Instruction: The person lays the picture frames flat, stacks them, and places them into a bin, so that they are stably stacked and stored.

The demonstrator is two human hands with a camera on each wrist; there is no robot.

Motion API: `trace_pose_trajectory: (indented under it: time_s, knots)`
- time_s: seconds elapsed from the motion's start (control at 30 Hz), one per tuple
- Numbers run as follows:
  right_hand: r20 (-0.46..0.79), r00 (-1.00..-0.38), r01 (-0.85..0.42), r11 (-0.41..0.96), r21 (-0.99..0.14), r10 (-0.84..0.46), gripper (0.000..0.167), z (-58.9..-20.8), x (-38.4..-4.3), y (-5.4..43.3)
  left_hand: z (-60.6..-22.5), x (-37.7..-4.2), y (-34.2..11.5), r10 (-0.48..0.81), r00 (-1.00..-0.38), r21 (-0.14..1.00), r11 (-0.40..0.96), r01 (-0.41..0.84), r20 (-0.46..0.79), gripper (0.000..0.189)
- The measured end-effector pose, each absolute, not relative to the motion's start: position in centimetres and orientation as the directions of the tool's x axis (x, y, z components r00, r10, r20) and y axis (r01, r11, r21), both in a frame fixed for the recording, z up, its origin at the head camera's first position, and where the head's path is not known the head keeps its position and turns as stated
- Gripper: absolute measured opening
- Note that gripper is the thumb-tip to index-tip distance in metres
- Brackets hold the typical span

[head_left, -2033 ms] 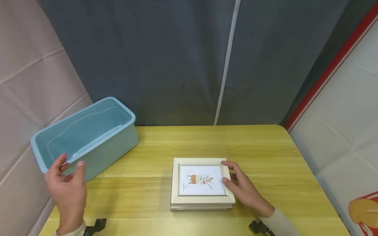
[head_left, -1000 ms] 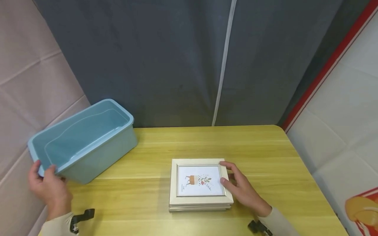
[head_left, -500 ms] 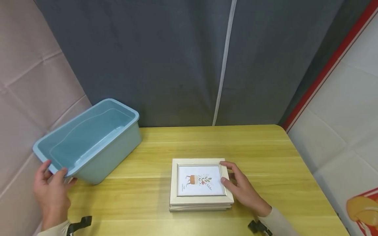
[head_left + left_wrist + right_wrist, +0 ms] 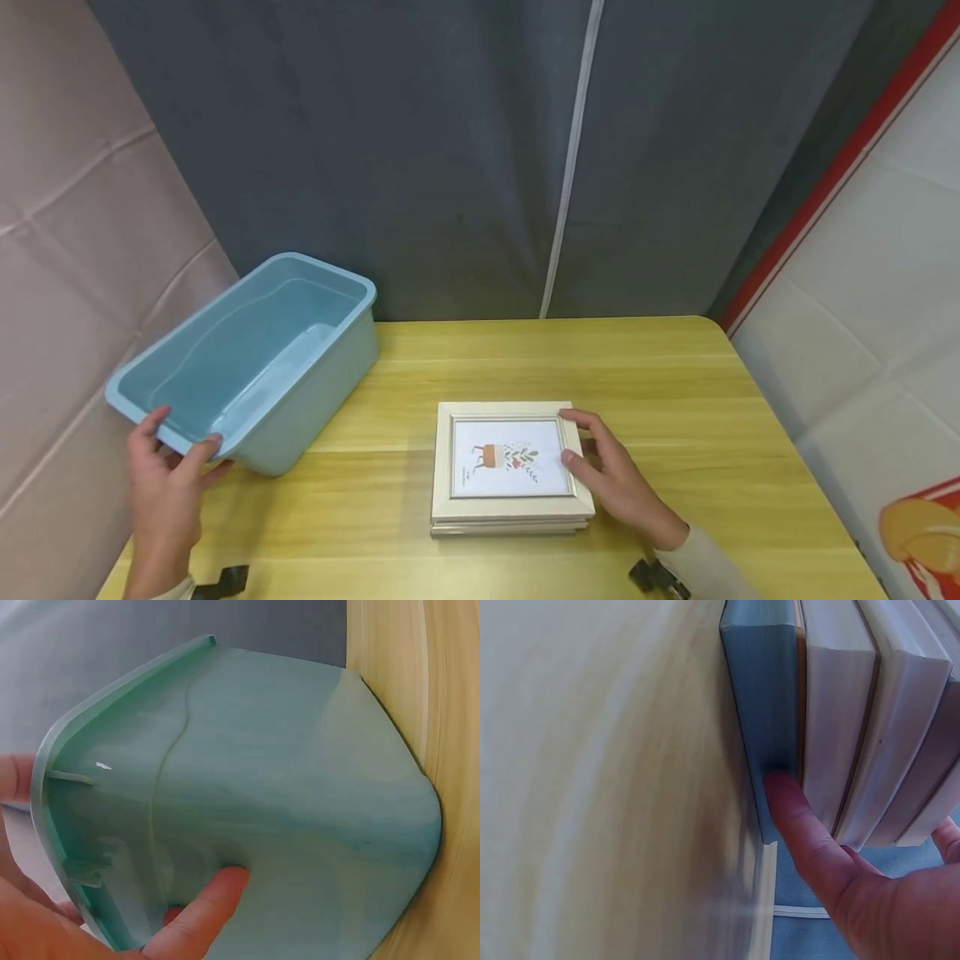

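Note:
At the left end of the table, a light blue plastic bin [image 4: 322, 400] stands at a slant. My left hand [image 4: 165, 508] grips its near rim, thumb and index finger over the edge; in the left wrist view another finger [image 4: 202, 907] presses the bin's outer wall. A stack of cream picture frames [image 4: 510, 505] lies at the table's middle, the top one showing a plant print. My right hand [image 4: 626, 487] rests against the stack's right side, thumb and index finger on the top frame's edge. The right wrist view has one finger [image 4: 817, 847] touching the blue-looking lowest frame [image 4: 761, 712].
Beneath everything is a yellow wood-grain table [image 4: 660, 383]. A dark grey curtain [image 4: 375, 150] hangs behind it, a pale fabric wall [image 4: 67, 208] stands close by the bin, and a white panel with a red edge [image 4: 847, 333] closes off the right.
From raised in front of the bin, my left hand has reached the near rim and gripped it. The bin has since shifted right and turned slightly. My right hand and the frames have stayed put.

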State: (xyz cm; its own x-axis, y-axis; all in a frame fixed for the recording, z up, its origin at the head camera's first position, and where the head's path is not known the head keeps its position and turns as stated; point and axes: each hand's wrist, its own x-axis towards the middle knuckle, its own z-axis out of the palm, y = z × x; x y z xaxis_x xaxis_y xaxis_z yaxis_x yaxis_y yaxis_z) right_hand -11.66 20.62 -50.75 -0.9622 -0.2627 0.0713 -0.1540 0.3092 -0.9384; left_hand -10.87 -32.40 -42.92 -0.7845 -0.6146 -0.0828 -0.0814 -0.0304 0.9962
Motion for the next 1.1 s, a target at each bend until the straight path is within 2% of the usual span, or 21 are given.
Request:
trace_pose_trajectory:
  time_s: [0.67,1.1]
  knots:
    - [0.117,-0.959,-0.198,0.309,-0.930,-0.259,0.052,-51.2,-11.7,20.6,-43.5,-9.4,-26.2,-0.511,-0.859,1.000,-0.015,-0.011,-0.017,0.074]
    - [0.097,-0.962,-0.176,0.308,-0.935,-0.255,0.052,-51.0,-11.8,20.7,-44.0,-10.3,-23.1,-0.388,-0.922,0.997,0.068,-0.040,-0.011,0.079]
